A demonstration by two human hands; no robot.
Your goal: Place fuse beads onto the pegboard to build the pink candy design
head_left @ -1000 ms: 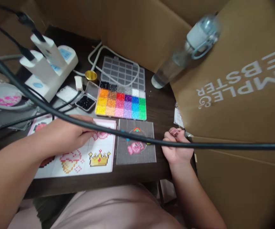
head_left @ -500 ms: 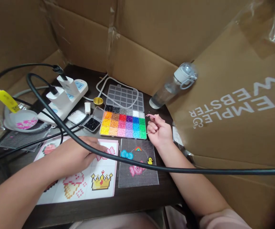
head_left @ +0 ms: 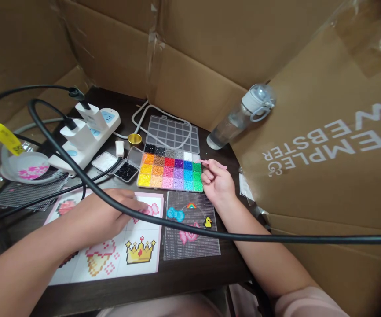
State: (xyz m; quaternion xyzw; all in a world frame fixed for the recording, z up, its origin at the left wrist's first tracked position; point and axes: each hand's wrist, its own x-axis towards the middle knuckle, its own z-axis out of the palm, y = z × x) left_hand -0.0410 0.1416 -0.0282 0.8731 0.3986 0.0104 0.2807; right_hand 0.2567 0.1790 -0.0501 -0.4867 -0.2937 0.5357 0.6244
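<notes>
My left hand [head_left: 114, 212] rests on the printed pattern sheet [head_left: 111, 272], its index finger stretched out onto the pink candy picture. It holds nothing; the other fingers are partly hidden. Pink tweezers [head_left: 222, 166] are pinched in my right hand [head_left: 217, 179], beside the right edge of the bead box [head_left: 179, 169]. Their tips reach toward the box's pale upper right compartment; whether a bead is between them is too small to tell. Below the box lies a clear pegboard [head_left: 190, 253] bearing a blue bow, a rainbow, a yellow duck and a pink candy shape [head_left: 188, 236] in beads.
A black cable [head_left: 276, 237] crosses in front of both arms. At the left stand a power strip [head_left: 91, 145] and a bowl of pink beads [head_left: 28, 167]. A small case of black beads [head_left: 126, 171] lies nearby. A water bottle [head_left: 236, 121] leans by the cardboard wall.
My right hand has shifted slightly left, bringing the tweezers' tips closer to the box's edge. The tips, apart before, now look closer together. My left hand stays on the candy picture.
</notes>
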